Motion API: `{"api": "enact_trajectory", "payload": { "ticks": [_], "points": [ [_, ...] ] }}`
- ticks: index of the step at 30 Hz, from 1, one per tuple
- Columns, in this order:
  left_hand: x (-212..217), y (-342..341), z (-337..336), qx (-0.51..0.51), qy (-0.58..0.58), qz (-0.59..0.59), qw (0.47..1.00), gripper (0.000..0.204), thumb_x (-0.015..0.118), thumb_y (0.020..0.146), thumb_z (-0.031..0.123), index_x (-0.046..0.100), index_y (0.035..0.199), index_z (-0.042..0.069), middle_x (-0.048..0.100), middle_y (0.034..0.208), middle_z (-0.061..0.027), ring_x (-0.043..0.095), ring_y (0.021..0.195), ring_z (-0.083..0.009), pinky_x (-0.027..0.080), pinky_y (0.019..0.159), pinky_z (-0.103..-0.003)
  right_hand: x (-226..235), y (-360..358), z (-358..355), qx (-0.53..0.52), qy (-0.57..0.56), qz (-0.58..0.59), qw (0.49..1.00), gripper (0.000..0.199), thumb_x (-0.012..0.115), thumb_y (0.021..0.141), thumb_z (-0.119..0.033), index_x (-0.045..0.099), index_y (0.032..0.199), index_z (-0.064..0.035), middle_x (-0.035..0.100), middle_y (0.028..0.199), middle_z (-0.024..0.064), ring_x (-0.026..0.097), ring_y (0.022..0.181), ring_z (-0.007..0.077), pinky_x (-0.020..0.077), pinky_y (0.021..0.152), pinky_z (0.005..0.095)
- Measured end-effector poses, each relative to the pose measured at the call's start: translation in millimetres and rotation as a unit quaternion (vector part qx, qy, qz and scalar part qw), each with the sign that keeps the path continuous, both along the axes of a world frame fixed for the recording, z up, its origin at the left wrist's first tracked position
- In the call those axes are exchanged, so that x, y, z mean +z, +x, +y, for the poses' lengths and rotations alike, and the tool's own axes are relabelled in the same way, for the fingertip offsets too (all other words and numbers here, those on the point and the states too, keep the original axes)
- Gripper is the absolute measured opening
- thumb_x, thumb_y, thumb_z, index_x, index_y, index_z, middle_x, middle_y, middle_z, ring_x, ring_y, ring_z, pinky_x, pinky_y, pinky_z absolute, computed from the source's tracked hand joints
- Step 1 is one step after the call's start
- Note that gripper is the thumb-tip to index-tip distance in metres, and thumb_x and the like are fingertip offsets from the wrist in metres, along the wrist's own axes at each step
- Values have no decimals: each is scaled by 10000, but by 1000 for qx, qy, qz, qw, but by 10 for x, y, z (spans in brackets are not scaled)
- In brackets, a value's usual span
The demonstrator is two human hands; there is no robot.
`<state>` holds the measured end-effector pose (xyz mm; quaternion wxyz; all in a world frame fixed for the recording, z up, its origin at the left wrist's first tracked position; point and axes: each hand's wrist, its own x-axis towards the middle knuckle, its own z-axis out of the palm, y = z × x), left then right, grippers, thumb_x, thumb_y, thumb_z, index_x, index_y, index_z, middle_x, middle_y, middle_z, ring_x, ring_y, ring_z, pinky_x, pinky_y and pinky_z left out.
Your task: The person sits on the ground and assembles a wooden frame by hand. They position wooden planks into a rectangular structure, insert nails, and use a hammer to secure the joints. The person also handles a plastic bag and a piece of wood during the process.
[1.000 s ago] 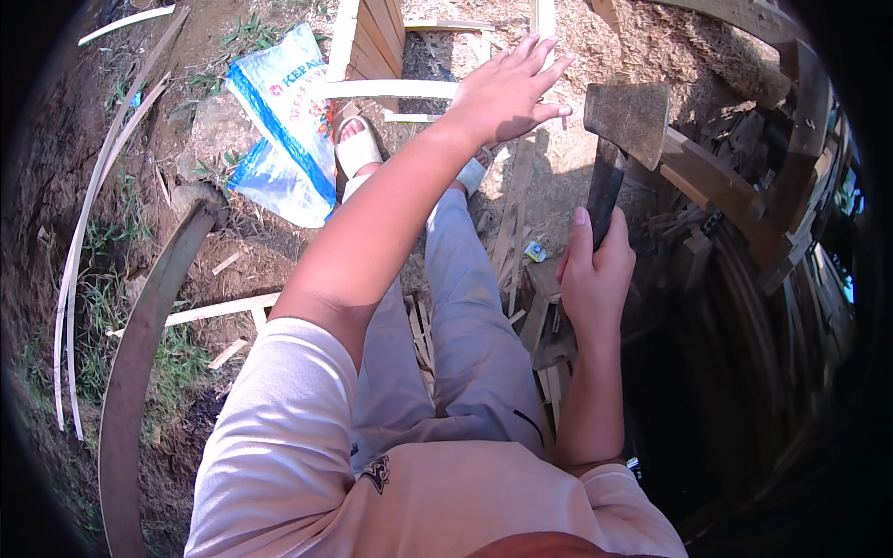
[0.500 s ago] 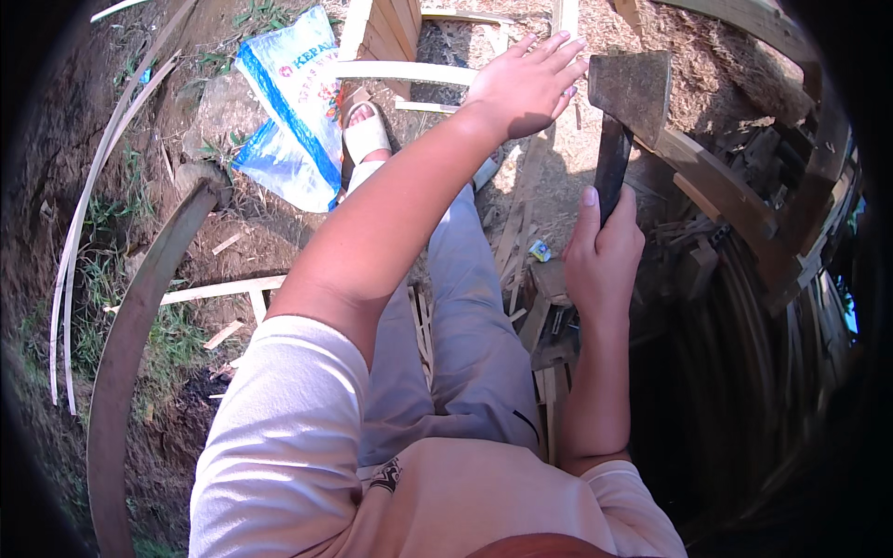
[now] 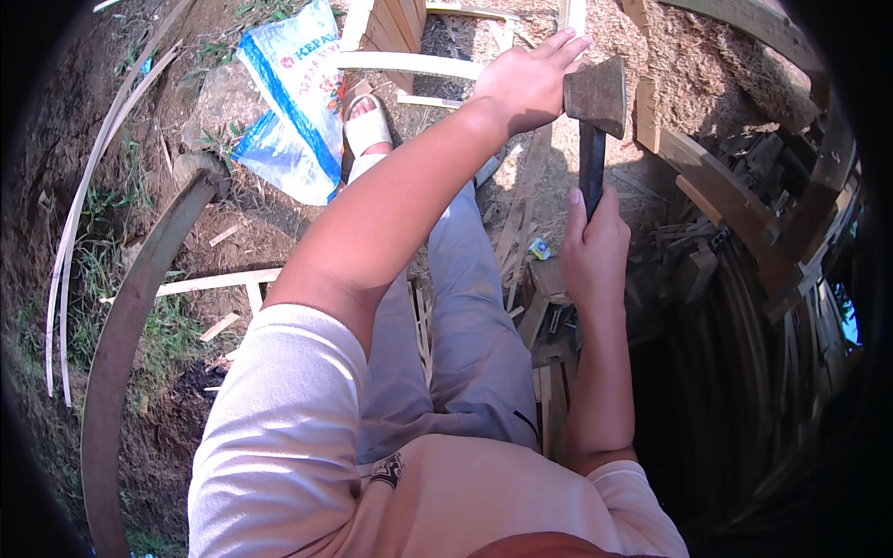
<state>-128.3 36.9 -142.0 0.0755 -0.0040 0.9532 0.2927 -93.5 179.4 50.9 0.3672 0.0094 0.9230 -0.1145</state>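
Note:
My right hand (image 3: 597, 244) is wrapped round the dark handle of a hatchet (image 3: 595, 98). The hatchet's broad, worn metal head is raised and overlaps the edge of my left hand in the picture. My left hand (image 3: 523, 88) lies stretched out with its fingers pointing away to the right; some of them are hidden behind the hatchet head. A pale wooden strip (image 3: 409, 63) runs from the left to my left hand, where its end goes out of sight. Whether the palm presses on wood cannot be seen. Beyond the fingertips stands an upright pale batten (image 3: 571, 14).
Stacked boards (image 3: 383, 28) stand at the far middle. A white and blue plastic sack (image 3: 293, 102) lies to the left, near my sandalled foot (image 3: 366, 128). A long curved wooden piece (image 3: 121, 344) arcs at the left. Timber beams (image 3: 716, 181) and wood scraps fill the right.
The hatchet head has swung left and slightly down, closer to my left hand, and my right hand has shifted left. My left hand's spread fingers have drawn closer together.

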Motion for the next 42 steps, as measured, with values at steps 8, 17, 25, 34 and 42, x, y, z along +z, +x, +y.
{"api": "enact_trajectory", "payload": {
  "ticks": [8,17,25,34,42],
  "points": [
    [-16,19,52,30,12,71,997,398,579,1037,279,649,1392,113,496,1677,-15,527,1494,-144,666,869,-397,99,94,-10,-49,-59,46,996,356,572,1121,-243,573,1265,83,713,892,279,739,828,457,556,759,512],
    [-41,28,68,-9,-33,39,999,456,515,1102,406,600,1496,193,445,1712,8,428,1571,-157,651,930,-412,303,100,-99,-96,-117,68,986,286,595,1115,-209,597,1179,69,714,848,209,725,718,320,547,682,430],
    [-95,36,82,15,-40,54,998,493,469,1107,400,564,1559,224,430,1724,49,420,1573,-136,647,971,-396,50,167,102,-128,-108,44,985,250,594,1113,-201,607,1156,45,656,762,165,664,659,292,511,655,425],
    [-54,51,24,9,-25,32,999,529,496,1062,331,557,1573,205,431,1723,72,454,1551,-141,655,951,-381,34,100,-3,-95,-101,30,990,291,592,1113,-225,607,1195,54,672,800,222,708,732,385,517,691,478],
    [-115,105,-12,10,-36,44,998,551,510,1069,385,548,1589,205,467,1704,34,600,1436,-221,627,1002,-365,161,-6,-129,-101,-83,-6,991,309,589,1111,-218,579,1200,77,693,873,285,708,804,463,530,728,516]
  ]
}}
